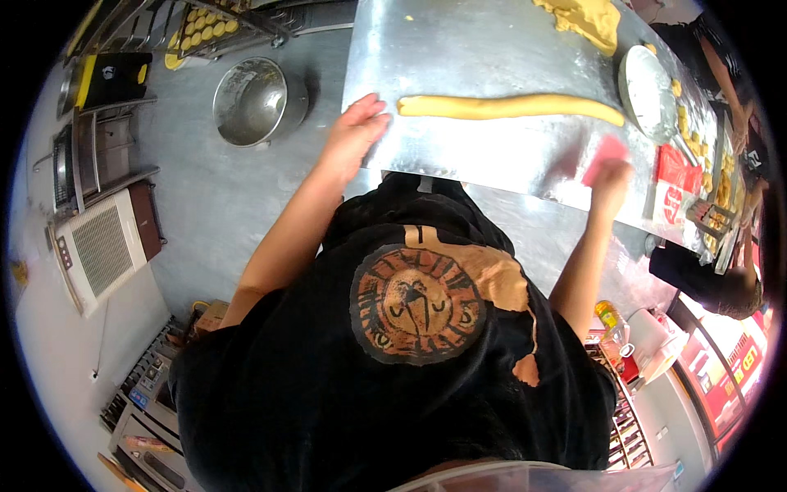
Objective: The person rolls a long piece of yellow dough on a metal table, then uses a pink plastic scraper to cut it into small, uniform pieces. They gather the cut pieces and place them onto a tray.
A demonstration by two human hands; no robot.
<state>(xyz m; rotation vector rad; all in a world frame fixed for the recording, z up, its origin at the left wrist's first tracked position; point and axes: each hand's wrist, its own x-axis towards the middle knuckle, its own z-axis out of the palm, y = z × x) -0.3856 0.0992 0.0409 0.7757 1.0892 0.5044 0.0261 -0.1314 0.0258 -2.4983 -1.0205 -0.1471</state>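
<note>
A long roll of yellow dough (510, 107) lies across the metal table (479, 150). Just past its left end is my left hand (356, 132), empty, with its fingers apart, over the table's left edge. My right hand (612, 178) grips a pink dough scraper (605, 154), blurred, below the roll's right end and not touching it. A larger slab of yellow dough (587, 21) rests at the far side. Right of the roll stands a round metal pan (645, 92) with a handle, white powder on its inside.
Small dough pieces (695, 141), a red and white plastic bag (673, 178) and a wooden-looking slotted tool (710, 218) occupy the table's right. Co-workers' arms (722, 74) reach in there. A large metal pot (252, 101) stands on the floor at left, near a rack with trays (206, 27).
</note>
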